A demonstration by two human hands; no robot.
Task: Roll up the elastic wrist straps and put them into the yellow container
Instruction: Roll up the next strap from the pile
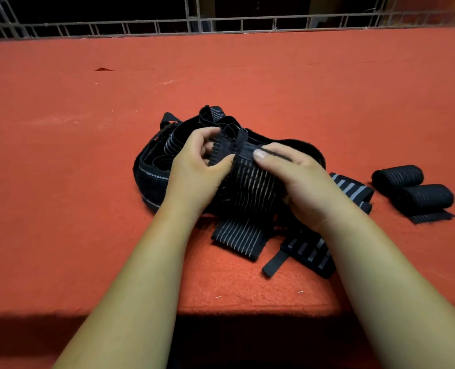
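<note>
Bench [88, 129], red cloth cover: we list everything below as lying on it or held just above it.

Hands, two. We find the left hand [194, 166] and the right hand [301, 179] both closed round one strap [250, 182], fingers curled, the right thumb pressed flat on its upper edge. The strap is black elastic with thin pale ribs running along it. It is bunched between the hands, and its free end hangs down onto the bench near the front edge.

Rolled straps, two: the first roll [397, 178] and the second roll [425, 197] lie touching, off to the right and well apart from the hands. The second has a short tail lying flat beside it.

Heap [162, 155] of loose straps, tangled behind and left of the hands; we cannot count them.

Broad-barred straps, two pieces showing: one [354, 189] beside the right wrist, one [311, 253] under the right forearm.

Metal railing [141, 25], one, along the far edge.
</note>
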